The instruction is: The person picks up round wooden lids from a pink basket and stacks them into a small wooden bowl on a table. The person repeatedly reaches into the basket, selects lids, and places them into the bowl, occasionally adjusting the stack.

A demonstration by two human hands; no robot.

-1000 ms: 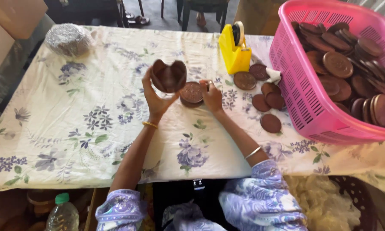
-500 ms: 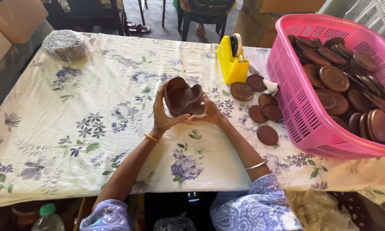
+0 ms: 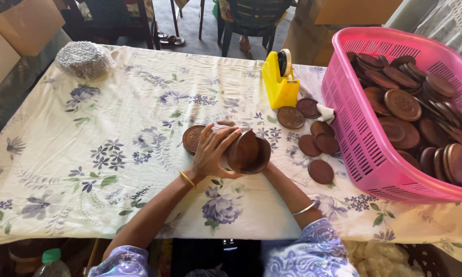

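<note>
**Gripping a stack of brown discs over the flowered cloth**

Taking the yellow plastic tape dispenser (image 3: 280, 82) as the landmark, and working across from the left: far to its left, near the back edge of the surface (image 3: 61, 169) with its floral cloth, sits a crinkled silver foil bundle (image 3: 83, 60). Below and left of the dispenser a single round brown embossed disc (image 3: 194, 138) lies flat on the cloth, just beside the left hand (image 3: 210, 153).

That left hand is clenched around the near side of a short stack of round brown wooden discs (image 3: 249, 152), fingers spread over its curved edge. The right hand (image 3: 266, 166) is almost wholly hidden behind the stack, so I cannot tell how it grips, only that its forearm runs up to it. The stack is lifted, tilted on its side, below and a little left of the dispenser.

To do this well, the discs' rims should be kept flush, with pressure from both ends so none slides out.

Just below the dispenser, loose brown discs (image 3: 313, 146) lie scattered; to its right stands a pink plastic lattice basket (image 3: 354, 154) heaped with more.
</note>
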